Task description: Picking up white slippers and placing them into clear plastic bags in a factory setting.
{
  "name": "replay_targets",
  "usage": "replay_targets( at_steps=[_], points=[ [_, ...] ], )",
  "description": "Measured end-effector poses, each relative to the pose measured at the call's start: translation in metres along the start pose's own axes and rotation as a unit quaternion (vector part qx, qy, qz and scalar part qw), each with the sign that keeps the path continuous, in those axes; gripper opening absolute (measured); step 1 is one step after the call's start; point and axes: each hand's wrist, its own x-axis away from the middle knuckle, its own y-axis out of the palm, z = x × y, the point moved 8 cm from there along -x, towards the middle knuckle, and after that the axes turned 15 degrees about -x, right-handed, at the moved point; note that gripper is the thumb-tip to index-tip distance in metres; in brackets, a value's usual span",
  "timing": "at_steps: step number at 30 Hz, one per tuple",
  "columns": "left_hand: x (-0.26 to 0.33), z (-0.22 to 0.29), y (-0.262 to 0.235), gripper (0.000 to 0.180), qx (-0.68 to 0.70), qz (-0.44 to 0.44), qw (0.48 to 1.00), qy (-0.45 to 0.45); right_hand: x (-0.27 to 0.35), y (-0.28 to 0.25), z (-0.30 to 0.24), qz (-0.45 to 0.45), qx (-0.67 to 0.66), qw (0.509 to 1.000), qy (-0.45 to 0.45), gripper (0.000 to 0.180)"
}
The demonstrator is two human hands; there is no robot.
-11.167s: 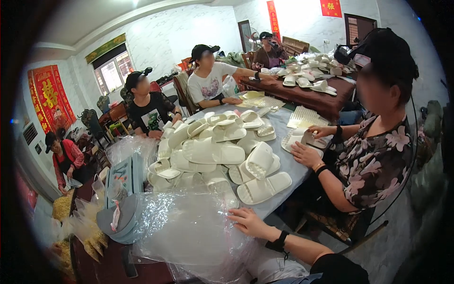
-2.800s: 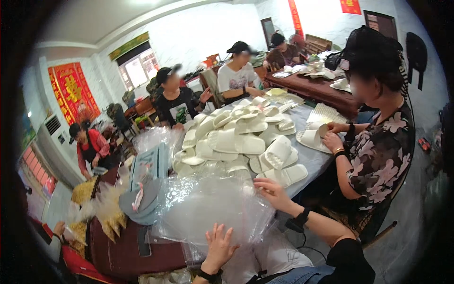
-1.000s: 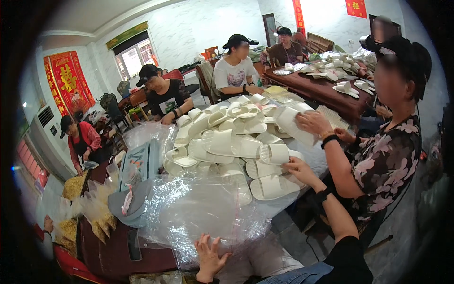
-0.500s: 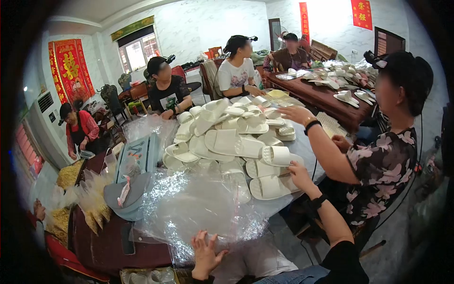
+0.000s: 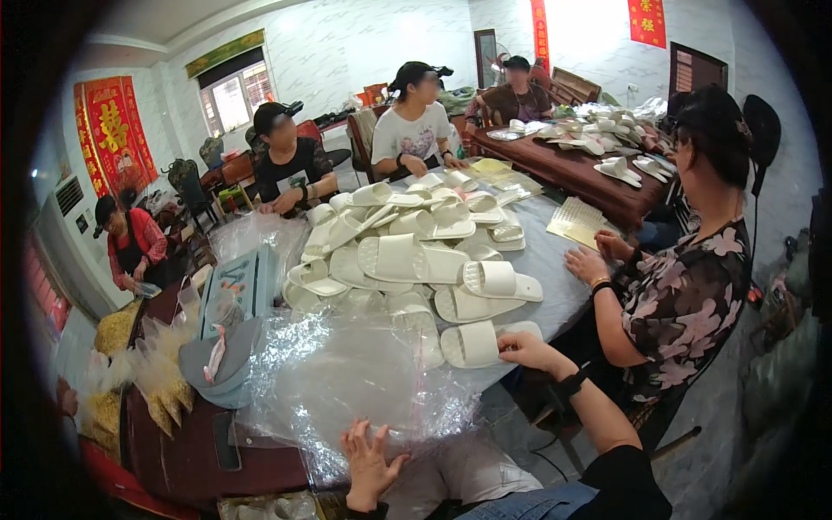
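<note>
A large heap of cream-white slippers (image 5: 390, 257) covers the middle of the table. At its near right edge lies one slipper (image 5: 471, 345), its ridged strap facing up. My right hand (image 5: 529, 351) pinches that slipper by the sole beside the strap, thumb and fingers closed. Clear plastic bags (image 5: 334, 373) spread flat over the near side of the table, next to the heap. On their near edge rests my left hand (image 5: 370, 459), its fingers stretched apart and gripping nothing.
At the right a co-worker's hands (image 5: 598, 260) are by a pale yellow sheet (image 5: 579, 221). Other people sit across the table. Left of the bags are a grey cap (image 5: 221, 357), a blue-grey box (image 5: 234, 290), a dark phone (image 5: 227, 440) and bags of yellow pieces (image 5: 165, 373).
My right hand has come down toward me, and the nearest slipper now lies farther from the heap. The right co-worker's arm has drawn back from the heap. My left hand stays on the bags.
</note>
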Motion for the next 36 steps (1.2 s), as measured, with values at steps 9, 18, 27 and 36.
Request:
replay_targets(
  at_steps=[9,18,27,36],
  points=[
    [0.001,-0.001,0.000,0.080,-0.001,0.005,1.000,0.002,-0.011,-0.027,0.003,0.106,0.142,0.983,0.036,0.014],
    [0.003,-0.002,0.009,0.081,-0.013,-0.017,1.000,-0.006,-0.040,-0.030,-0.021,0.080,0.315,0.911,-0.252,0.045],
    [-0.004,0.001,-0.015,0.071,-0.003,-0.033,0.999,0.032,-0.020,0.007,-0.025,0.072,0.338,0.884,-0.315,0.017],
    [0.005,-0.009,-0.037,0.062,-0.043,-0.012,0.999,0.024,0.012,0.003,-0.079,0.242,0.178,0.888,-0.348,0.016]
  ],
)
